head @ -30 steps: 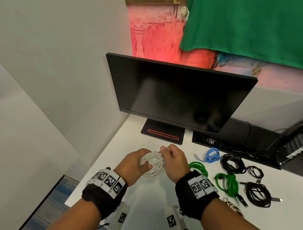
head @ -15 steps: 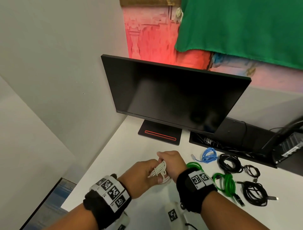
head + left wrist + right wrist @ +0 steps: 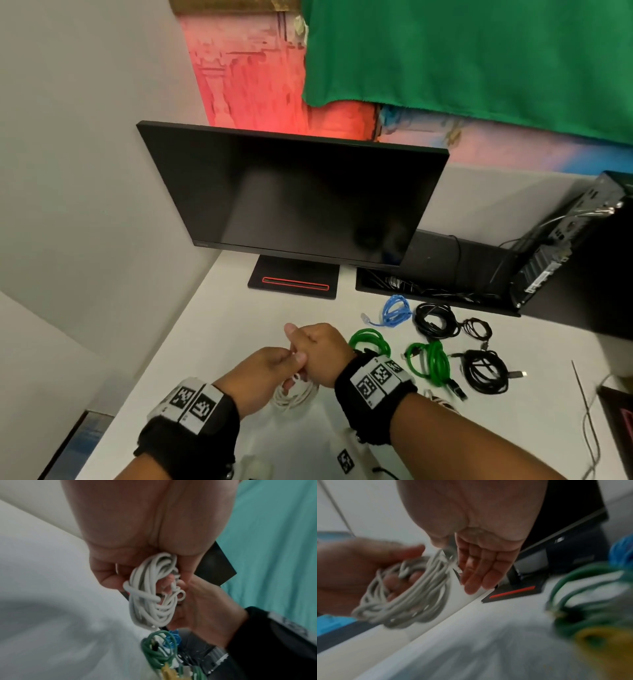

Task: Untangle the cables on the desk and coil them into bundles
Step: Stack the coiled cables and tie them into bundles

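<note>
A white cable coil [image 3: 295,390] hangs under my two hands above the white desk [image 3: 212,329]. My left hand [image 3: 291,361] grips it with fingers threaded through the loops [image 3: 150,601]. My right hand [image 3: 301,342] pinches a strand at the top of the coil [image 3: 447,551] between thumb and forefinger; its other fingers [image 3: 476,572] are stretched out. To the right lie coiled bundles: two green [image 3: 370,342] [image 3: 428,361], one blue [image 3: 394,310] and several black ones [image 3: 435,320] [image 3: 486,370].
A dark monitor [image 3: 291,205] on its base [image 3: 294,282] stands behind the hands. A black cable tray [image 3: 438,291] and a small computer [image 3: 561,240] sit at the back right. The desk's left edge [image 3: 154,363] drops off near my left wrist. A thin wire [image 3: 586,411] lies far right.
The white coil was a flat open ring between both hands; it is now squeezed into a bunch hanging under them. My right hand moved over the left to pinch its top.
</note>
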Tool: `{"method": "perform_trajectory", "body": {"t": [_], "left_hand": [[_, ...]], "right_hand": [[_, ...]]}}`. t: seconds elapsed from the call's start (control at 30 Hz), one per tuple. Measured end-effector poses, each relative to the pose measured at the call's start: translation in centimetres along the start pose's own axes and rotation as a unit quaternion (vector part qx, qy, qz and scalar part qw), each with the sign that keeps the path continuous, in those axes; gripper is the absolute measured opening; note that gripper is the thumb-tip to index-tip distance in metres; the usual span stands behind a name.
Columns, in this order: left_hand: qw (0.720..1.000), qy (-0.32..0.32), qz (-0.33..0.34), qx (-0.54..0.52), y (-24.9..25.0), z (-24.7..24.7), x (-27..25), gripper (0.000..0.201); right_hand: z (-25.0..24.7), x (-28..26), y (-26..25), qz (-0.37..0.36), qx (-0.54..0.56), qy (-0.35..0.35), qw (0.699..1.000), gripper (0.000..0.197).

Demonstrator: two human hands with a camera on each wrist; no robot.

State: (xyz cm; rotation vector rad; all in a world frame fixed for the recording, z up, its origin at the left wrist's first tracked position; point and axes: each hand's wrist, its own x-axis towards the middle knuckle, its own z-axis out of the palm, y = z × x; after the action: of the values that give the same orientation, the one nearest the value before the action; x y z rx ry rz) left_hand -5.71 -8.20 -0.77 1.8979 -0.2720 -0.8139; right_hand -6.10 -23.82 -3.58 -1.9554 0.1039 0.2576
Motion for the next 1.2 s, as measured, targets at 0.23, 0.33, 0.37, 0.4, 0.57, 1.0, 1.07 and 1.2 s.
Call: {"method": "perform_trajectory", "body": {"t": [0.23, 0.33, 0.37, 0.4, 0.57, 1.0, 1.07, 1.2], "left_hand": [[0.986, 0.154, -0.059, -0.036, -3.8, -0.7, 0.2, 0.039], [0.981, 0.178, -0.068, -0.043, -4.2, -0.8, 0.3, 0.039], [0.98, 0.183, -0.071, -0.045, -4.2, -0.7, 0.4, 0.039], [0.978, 0.187, -0.074, -0.052, -4.2, -0.6, 0.7, 0.039], [0.964, 0.214, -0.109, -0.118, -4.1, 0.3, 1.9, 0.037], [0.944, 0.221, -0.157, -0.189, -2.9, 1.4, 3.0, 0.036], [0.947, 0.217, -0.153, -0.181, -2.2, 1.6, 3.2, 0.038], [0.964, 0.185, -0.117, -0.149, -0.7, 2.5, 3.7, 0.046]], "right_hand": [[-10.7, -0.1, 4.1, 0.113, -0.256, 0.085, 0.956, 0.035], [-12.4, 0.6, 6.4, 0.189, -0.377, 0.063, 0.905, 0.048], [-12.2, 0.9, 6.9, 0.201, -0.393, 0.05, 0.896, 0.05], [-11.8, 1.3, 7.4, 0.206, -0.405, 0.039, 0.89, 0.052], [-10.4, 2.8, 8.8, 0.223, -0.413, 0.001, 0.883, 0.05], [-10.2, 0.9, 7.2, 0.125, -0.193, 0.043, 0.972, 0.022], [-9.7, -0.3, 5.8, 0.078, -0.159, 0.031, 0.984, 0.019], [-7.8, -3.1, 2.9, -0.022, -0.157, -0.014, 0.987, 0.018]]}}
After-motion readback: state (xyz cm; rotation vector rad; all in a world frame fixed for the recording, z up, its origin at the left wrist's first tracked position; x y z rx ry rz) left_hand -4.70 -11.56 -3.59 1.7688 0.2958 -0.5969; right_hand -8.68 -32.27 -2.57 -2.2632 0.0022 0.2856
